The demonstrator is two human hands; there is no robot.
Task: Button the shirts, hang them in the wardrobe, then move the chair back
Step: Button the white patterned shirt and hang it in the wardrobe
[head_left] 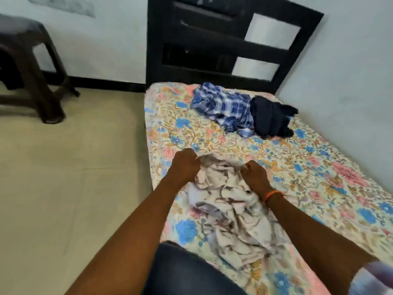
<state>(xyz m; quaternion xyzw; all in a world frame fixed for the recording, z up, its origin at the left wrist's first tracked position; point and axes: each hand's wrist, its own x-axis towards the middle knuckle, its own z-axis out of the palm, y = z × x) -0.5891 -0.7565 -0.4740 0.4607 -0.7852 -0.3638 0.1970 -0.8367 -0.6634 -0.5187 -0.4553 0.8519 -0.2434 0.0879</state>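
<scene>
Shirts come first: your left hand (184, 165) and right hand (253, 175) both grip the crumpled pale shirt (229, 209) on the bed (319, 167), so lift and shake it flat, placket upward, before you start buttoning.

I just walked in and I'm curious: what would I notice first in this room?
Probably the two hands, left hand and right hand, gripping a crumpled pale shirt on the flowery bedsheet. Farther up the bed lie a blue checked shirt and a dark garment side by side, near the black headboard.
</scene>
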